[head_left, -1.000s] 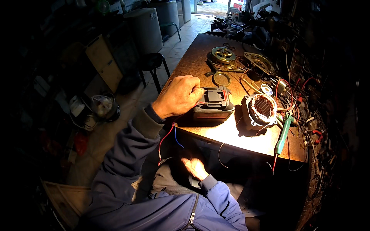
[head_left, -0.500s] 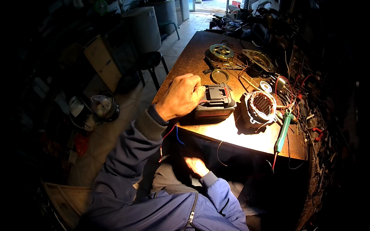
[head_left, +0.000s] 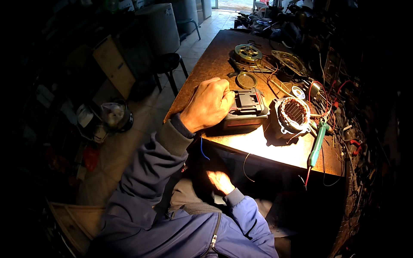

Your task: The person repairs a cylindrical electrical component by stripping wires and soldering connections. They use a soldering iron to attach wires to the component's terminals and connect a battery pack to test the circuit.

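Note:
A black power-tool battery pack [head_left: 247, 112] with a slotted top lies near the front edge of the wooden table [head_left: 266, 150]. My left hand [head_left: 208, 103] is closed, knuckles up, against the pack's left side; its fingertips, and whatever they pinch, are hidden. Below its wrist a blue wire [head_left: 203, 148] hangs over the table edge. My right hand [head_left: 220, 182] is low over my lap, below the table edge, its fingers lost in shadow. Just right of the pack stands a motor stator [head_left: 292, 118] with copper windings.
A green-handled tool [head_left: 317, 146] with a red lead lies at the right front. Farther back are a round brass-coloured motor cover [head_left: 248, 55], a shallow round dish [head_left: 246, 80] and a solder reel [head_left: 297, 92]. Tangled wires [head_left: 344, 129] crowd the right side. A black stool [head_left: 168, 64] stands left.
My left hand and the battery pack have shifted slightly right, narrowing the gap to the stator. The red wire by my left wrist has dropped from sight. My right hand is almost unmoved.

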Demonstrator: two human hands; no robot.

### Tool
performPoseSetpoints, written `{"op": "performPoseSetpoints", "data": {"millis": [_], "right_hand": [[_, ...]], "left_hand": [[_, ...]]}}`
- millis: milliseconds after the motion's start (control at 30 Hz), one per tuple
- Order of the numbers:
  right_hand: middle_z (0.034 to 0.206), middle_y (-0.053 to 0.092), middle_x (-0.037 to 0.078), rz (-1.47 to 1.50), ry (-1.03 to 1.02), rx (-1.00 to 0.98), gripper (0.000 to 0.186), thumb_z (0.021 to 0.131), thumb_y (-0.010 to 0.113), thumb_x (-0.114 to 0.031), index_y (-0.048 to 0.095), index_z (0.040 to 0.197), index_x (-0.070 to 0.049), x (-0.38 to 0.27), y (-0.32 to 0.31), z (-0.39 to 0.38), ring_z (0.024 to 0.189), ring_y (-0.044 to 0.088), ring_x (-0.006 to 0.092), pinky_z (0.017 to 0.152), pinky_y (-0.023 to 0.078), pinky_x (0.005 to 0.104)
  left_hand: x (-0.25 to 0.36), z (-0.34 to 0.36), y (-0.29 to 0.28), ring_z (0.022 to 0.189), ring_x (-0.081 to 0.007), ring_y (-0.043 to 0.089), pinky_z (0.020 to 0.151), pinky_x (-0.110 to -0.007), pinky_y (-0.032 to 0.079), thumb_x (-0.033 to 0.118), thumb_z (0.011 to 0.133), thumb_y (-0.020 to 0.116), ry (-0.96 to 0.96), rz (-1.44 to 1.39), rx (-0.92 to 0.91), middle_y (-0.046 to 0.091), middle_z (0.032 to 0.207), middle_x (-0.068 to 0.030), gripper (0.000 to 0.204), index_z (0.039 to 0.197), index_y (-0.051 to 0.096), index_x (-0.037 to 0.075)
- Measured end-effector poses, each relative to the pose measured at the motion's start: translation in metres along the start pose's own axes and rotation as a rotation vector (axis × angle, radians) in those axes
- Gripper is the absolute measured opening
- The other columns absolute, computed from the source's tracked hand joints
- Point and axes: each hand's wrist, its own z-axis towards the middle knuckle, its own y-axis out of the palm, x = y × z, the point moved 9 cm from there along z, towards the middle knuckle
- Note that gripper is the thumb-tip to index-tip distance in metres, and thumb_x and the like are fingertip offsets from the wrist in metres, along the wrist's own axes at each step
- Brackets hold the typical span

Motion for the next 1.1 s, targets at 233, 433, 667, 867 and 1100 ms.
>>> {"op": "performPoseSetpoints", "data": {"millis": [233,433,667,867,1100], "right_hand": [[0.103,0.069,0.011,1.245,0.447,-0.288,0.021,0.107,0.054,-0.020,0.065,0.114,-0.005,0.030,0.044,-0.022,0.090,0.064,0.0219,0.078,0.053,0.0333],[0.096,0.070,0.005,1.540,0.538,-0.280,0.021,0.110,0.060,-0.024,0.066,0.099,-0.007,0.029,0.066,-0.031,0.079,0.059,0.0136,0.069,0.050,0.0316],[0.108,0.073,0.006,1.724,0.734,-0.243,0.028,0.111,0.064,-0.025,0.063,0.091,-0.006,0.021,-0.012,-0.022,0.083,0.059,0.0123,0.070,0.050,0.0308],[0.093,0.069,0.005,1.863,0.792,-0.094,0.031,0.110,0.066,-0.028,0.059,0.087,-0.008,0.021,0.024,-0.028,0.074,0.058,0.0125,0.063,0.048,0.0311],[0.071,0.055,-0.001,1.574,0.717,-0.175,0.037,0.108,0.069,-0.032,0.054,0.083,-0.009,0.026,0.007,-0.016,0.059,0.050,0.0108,0.052,0.043,0.0305]], "left_hand": [[0.006,0.004,-0.002,0.063,-0.0318,0.058,0.061,-0.044,0.044,0.015,0.095,0.072,-0.024,0.006,-0.099,0.060,0.074,-0.0181,0.030,0.076,0.057,-0.003],[0.015,0.008,-0.011,0.072,-0.0329,0.063,0.065,-0.044,0.049,0.013,0.092,0.075,0.077,0.065,-0.184,0.062,0.080,-0.0172,0.023,0.083,0.060,-0.002],[0.033,0.012,-0.014,0.084,-0.0365,0.068,0.075,-0.043,0.056,0.004,0.086,0.078,0.298,0.185,-0.130,0.068,0.094,-0.0165,0.015,0.094,0.066,-0.001],[0.048,0.011,-0.011,0.090,-0.0345,0.072,0.079,-0.041,0.060,0.005,0.088,0.077,0.419,0.298,-0.181,0.073,0.096,-0.0147,0.015,0.102,0.072,0.001],[0.042,0.023,-0.008,0.079,-0.0337,0.073,0.071,-0.041,0.059,0.005,0.090,0.077,0.390,0.251,-0.187,0.073,0.087,-0.0144,0.011,0.101,0.073,0.001]]}}
